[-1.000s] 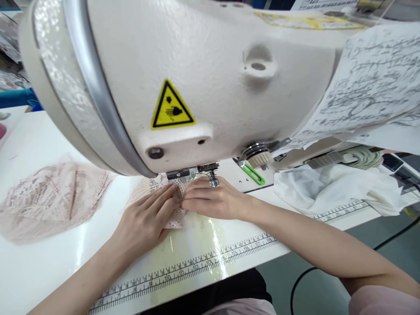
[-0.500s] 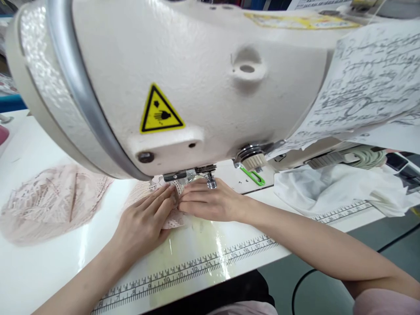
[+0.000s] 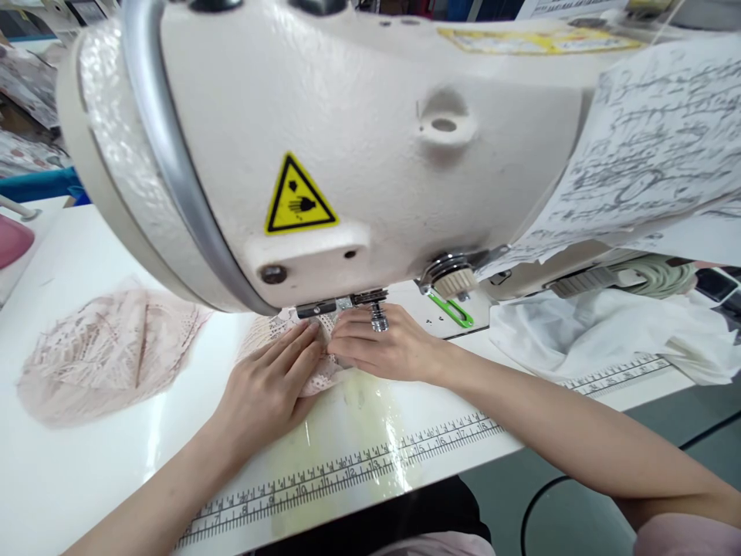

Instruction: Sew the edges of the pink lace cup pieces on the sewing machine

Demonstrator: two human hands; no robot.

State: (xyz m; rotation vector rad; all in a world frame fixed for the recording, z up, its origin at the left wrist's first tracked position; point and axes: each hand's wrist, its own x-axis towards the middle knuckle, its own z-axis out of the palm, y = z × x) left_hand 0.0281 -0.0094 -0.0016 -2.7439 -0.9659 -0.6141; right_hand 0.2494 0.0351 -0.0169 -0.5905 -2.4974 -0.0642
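Under the sewing machine (image 3: 382,147), a piece of pale pink lace fabric (image 3: 319,380) lies on the white table, partly covered by both hands. My left hand (image 3: 271,380) is closed on the lace from the left, its fingers pressed together over the fabric and its thumb mostly hidden. From the right, my right hand (image 3: 394,346) has its bent fingers closed on the lace's edge, close to the left fingertips. The machine head hides the needle, and a small metal thumbscrew (image 3: 379,318) hangs in front of the right fingers.
Another pink lace piece (image 3: 109,351) lies at the left. A green plastic tool (image 3: 455,310) rests beside the machine bed. White cloth (image 3: 567,332) sits at the right. A printed ruler (image 3: 347,475) runs along the table's front edge. Handwritten paper (image 3: 648,139) covers the machine's right side.
The camera view has shifted, so the machine and table appear farther right. Both hands stay on the lace, with the right fingers slightly farther in under the machine head.
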